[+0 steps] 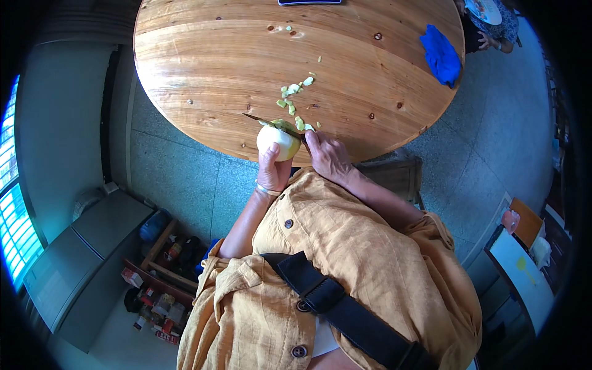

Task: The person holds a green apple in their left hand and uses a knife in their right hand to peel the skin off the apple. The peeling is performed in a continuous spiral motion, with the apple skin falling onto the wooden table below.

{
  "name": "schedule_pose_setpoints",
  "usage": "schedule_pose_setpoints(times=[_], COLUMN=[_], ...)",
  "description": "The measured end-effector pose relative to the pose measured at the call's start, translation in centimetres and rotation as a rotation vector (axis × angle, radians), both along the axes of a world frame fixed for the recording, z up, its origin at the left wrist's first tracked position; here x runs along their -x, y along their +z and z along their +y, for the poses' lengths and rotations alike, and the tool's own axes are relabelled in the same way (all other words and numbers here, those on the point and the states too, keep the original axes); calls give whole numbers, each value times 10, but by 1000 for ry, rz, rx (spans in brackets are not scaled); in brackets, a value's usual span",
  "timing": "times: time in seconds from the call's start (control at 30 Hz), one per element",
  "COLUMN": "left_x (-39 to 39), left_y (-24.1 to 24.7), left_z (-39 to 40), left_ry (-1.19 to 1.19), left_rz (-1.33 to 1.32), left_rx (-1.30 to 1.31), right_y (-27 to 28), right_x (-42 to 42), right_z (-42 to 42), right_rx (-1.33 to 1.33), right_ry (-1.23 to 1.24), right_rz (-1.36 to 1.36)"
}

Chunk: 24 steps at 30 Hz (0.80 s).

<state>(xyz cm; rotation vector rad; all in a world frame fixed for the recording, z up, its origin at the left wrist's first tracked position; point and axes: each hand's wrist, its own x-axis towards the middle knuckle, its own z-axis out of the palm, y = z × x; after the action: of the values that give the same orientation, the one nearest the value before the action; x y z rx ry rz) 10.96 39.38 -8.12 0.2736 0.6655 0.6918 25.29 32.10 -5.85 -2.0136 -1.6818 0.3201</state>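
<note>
My left hand point(274, 170) grips a large, partly peeled round fruit point(276, 141) from below, its thumb on the pale, pared side. Greenish-yellow skin remains on the fruit's top and right side. My right hand point(328, 155) is closed around the dark handle of a knife point(289, 131). The blade lies across the top of the fruit, its tip pointing to the upper left. Small pale-green peel pieces point(293, 89) are scattered on the round wooden table point(222, 64) beyond the fruit.
A crumpled blue cloth point(439, 55) lies at the table's right edge, near another person point(499, 27). A dark-rimmed object point(310, 2) shows at the far edge of view. A wooden chair point(393, 173) stands by the near right table edge. A grey refrigerator point(88, 259) is at the left.
</note>
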Motion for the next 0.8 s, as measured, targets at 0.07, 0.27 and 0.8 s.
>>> schedule_pose_setpoints(times=[0.07,0.27,0.8], left_x=[-1,-3,3], left_y=[0,0,1], left_z=[-1,-2,-3], left_ry=[11,39,-3], left_rz=[-2,-1,-42], left_rx=[12,47,-16], right_y=[-3,-3,-50], right_x=[1,3,-7], right_z=[-1,-1,-30], right_rx=[33,79,315], right_ry=[-14,-29,-191], right_rz=[-11,-78,128])
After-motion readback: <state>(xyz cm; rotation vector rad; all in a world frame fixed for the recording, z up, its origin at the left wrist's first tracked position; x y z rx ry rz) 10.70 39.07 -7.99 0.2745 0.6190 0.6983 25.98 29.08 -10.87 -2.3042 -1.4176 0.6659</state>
